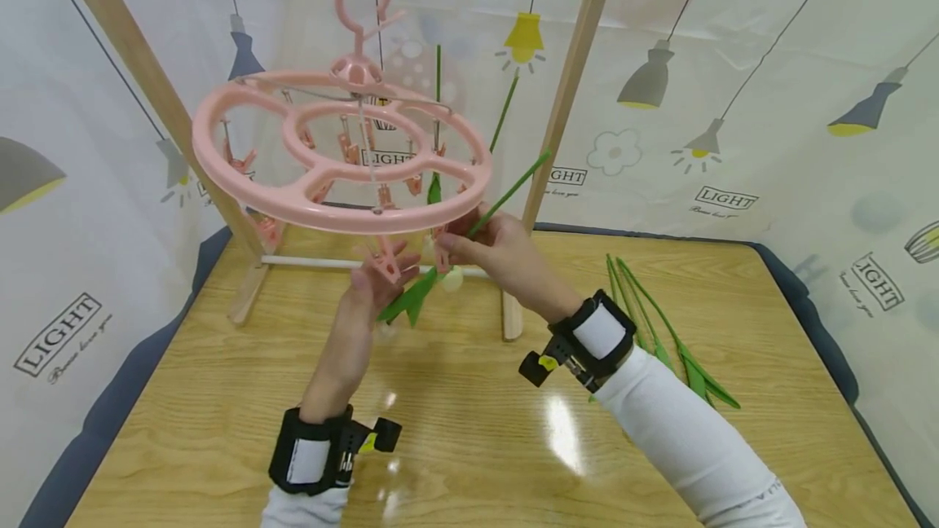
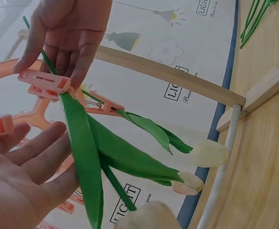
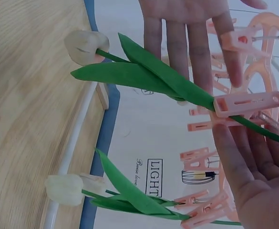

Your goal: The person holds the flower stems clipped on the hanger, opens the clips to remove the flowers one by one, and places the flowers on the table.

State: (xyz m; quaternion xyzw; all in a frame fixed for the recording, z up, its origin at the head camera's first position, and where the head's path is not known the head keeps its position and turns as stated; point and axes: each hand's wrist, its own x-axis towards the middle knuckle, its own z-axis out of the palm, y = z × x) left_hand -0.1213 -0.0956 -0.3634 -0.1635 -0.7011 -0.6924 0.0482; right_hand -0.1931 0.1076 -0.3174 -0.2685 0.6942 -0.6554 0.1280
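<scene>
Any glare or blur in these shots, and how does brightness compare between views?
Head: brightest, with white glare on the table beside the right sleeve; a tulip head looks soft. Left wrist: duller, the nearest bloom soft and cropped at the bottom. Right wrist: similarly muted, no strong table glare.

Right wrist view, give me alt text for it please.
A right hand pinches a pink clip at the stem of a white tulip, with the left hand behind its leaves. Lower down, two more tulips are held by pink clips.
</scene>
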